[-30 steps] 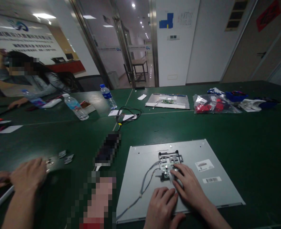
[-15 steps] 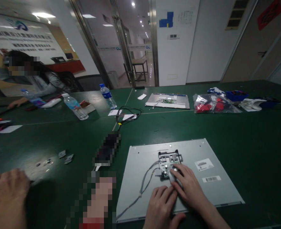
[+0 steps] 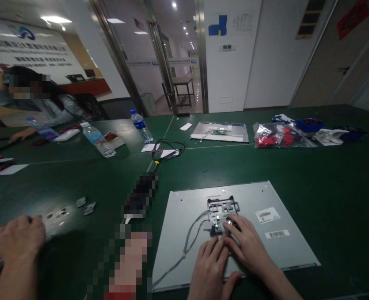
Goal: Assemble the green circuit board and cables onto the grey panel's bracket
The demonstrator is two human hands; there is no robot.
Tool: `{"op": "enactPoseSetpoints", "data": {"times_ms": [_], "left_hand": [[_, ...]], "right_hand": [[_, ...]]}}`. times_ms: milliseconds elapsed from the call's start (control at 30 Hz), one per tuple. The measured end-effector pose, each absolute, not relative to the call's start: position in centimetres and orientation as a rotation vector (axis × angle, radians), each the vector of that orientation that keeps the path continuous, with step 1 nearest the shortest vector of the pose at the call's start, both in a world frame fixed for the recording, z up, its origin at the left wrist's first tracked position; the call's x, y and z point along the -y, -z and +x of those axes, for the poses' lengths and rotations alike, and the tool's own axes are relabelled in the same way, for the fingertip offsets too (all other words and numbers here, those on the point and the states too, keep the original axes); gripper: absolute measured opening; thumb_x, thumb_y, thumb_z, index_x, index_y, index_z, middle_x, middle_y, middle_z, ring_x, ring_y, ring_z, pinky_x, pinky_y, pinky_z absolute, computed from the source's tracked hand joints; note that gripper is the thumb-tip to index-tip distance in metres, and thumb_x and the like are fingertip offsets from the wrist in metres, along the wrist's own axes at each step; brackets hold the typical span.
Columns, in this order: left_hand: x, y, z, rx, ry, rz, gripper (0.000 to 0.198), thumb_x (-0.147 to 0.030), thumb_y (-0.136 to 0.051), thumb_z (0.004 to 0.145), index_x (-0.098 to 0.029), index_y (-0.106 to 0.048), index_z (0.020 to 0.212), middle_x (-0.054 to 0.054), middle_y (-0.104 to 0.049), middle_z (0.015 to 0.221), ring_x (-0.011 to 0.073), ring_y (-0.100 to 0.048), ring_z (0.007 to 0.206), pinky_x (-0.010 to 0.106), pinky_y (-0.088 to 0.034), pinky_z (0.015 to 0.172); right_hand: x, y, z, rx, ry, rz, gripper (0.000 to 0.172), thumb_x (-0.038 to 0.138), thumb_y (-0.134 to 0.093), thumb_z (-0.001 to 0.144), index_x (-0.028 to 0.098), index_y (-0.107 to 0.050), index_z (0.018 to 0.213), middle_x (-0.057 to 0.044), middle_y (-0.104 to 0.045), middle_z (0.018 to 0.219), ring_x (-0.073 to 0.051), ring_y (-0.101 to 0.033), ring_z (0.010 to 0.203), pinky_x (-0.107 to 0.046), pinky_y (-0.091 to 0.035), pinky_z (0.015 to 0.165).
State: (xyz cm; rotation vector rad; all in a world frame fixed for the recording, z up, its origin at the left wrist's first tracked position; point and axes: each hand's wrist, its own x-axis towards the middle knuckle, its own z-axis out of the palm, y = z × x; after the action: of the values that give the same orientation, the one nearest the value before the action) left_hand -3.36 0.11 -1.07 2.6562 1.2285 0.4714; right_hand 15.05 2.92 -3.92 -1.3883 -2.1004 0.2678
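Note:
A grey metal panel [image 3: 290, 237] lies on the green table, with a small circuit board [image 3: 215, 218] in a bracket at its middle. Grey cables [image 3: 187, 243] run from the board to the panel's lower left. My right hand [image 3: 249, 241] rests at the board's lower right, fingertips on a small part that I cannot make out. Just left of it, my left hand [image 3: 211, 264] is bent with its fingers together, the tips meeting the right fingers below the board. What the left fingers hold is hidden.
Another person's hand [image 3: 18, 239] is at the left, near small metal pieces [image 3: 86, 206]. A dark device [image 3: 140, 196] with a black cable [image 3: 171, 146] lies left of the panel. Farther back are bottles [image 3: 98, 139], a second panel [image 3: 197, 133] and a plastic bag [image 3: 281, 137].
My left hand has shifted slightly upward, closer to the board. My right hand has hardly moved. The other person's hand at the left has moved a little right and up.

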Motion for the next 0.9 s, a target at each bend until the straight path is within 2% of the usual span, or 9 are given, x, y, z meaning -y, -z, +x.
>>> {"op": "enactPoseSetpoints", "data": {"times_ms": [367, 533, 700, 900], "left_hand": [[-0.3, 1.19, -3.35, -1.223, -0.513, 2.669, 0.058, -0.038, -0.073, 0.076, -0.018, -0.055, 0.127, 0.011, -0.061, 0.128, 0.0318, -0.055, 0.117, 0.049, -0.047, 0.098], [-0.31, 1.34, -3.57, -1.198, -0.462, 2.678, 0.057, -0.038, -0.067, 0.082, -0.017, -0.05, 0.132, 0.011, -0.059, 0.132, 0.0308, -0.053, 0.12, 0.049, -0.045, 0.1], [-0.35, 1.03, -3.53, -1.201, -0.447, 2.672, 0.057, -0.036, -0.068, 0.081, -0.016, -0.051, 0.13, 0.012, -0.059, 0.131, 0.031, -0.053, 0.12, 0.049, -0.045, 0.1], [-0.32, 1.06, -3.48, -1.195, -0.449, 2.683, 0.056, -0.036, -0.066, 0.083, -0.017, -0.05, 0.133, 0.012, -0.058, 0.132, 0.0312, -0.054, 0.12, 0.05, -0.046, 0.1]], "right_hand": [[-2.94, 3.86, 14.96, 2.106, -0.258, -1.396, 0.037, 0.026, -0.052, 0.093, 0.028, -0.055, 0.13, -0.01, -0.052, 0.135, -0.027, -0.05, 0.122, -0.047, -0.047, 0.1], [-3.03, 4.15, 14.92, 2.115, -0.249, -1.425, 0.04, 0.027, -0.053, 0.092, 0.024, -0.052, 0.133, -0.012, -0.051, 0.136, -0.028, -0.048, 0.123, -0.048, -0.046, 0.101], [-2.95, 3.98, 15.05, 2.106, -0.252, -1.405, 0.043, 0.026, -0.052, 0.093, 0.024, -0.049, 0.136, -0.012, -0.05, 0.137, -0.028, -0.047, 0.125, -0.048, -0.045, 0.102], [-2.71, 3.5, 15.2, 2.081, -0.223, -1.345, 0.037, 0.021, -0.051, 0.093, 0.029, -0.057, 0.128, -0.009, -0.049, 0.137, -0.027, -0.048, 0.124, -0.046, -0.046, 0.1]]}}
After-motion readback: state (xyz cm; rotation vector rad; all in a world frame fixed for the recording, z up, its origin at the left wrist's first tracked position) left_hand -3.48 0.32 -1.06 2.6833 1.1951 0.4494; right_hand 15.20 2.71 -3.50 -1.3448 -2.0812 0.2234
